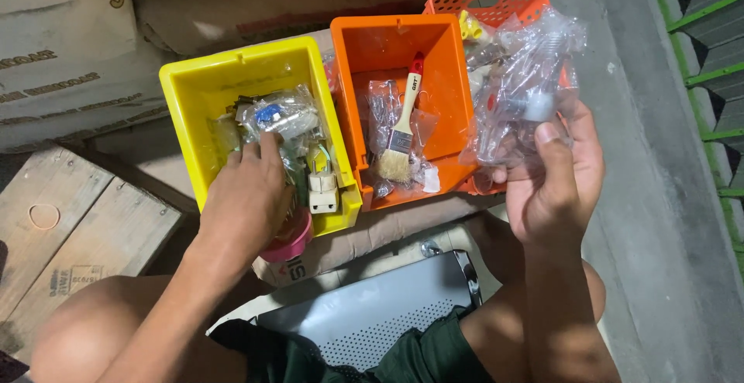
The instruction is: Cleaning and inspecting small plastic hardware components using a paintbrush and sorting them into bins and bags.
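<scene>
My left hand (246, 189) reaches into the yellow plastic bin (190, 88), its fingers resting on clear bags of small parts (283, 113); whether it grips one I cannot tell. A white electrical plug (322, 189) stands by the bin's front right corner. A pink roll of tape (288, 245) shows under my left wrist. My right hand (556, 174) holds up a crumpled clear plastic bag (523, 81) with small white and metal parts inside, in front of the orange basket (488, 1). The orange bin (387, 46) between them holds a paintbrush (401, 131) and more bags.
Cement sacks (54, 73) are stacked behind and under the bins. A wooden crate (70, 228) with a rubber band on it lies at the left. A grey perforated metal panel (380, 313) rests on my lap. Concrete floor (651, 197) and green slats are at the right.
</scene>
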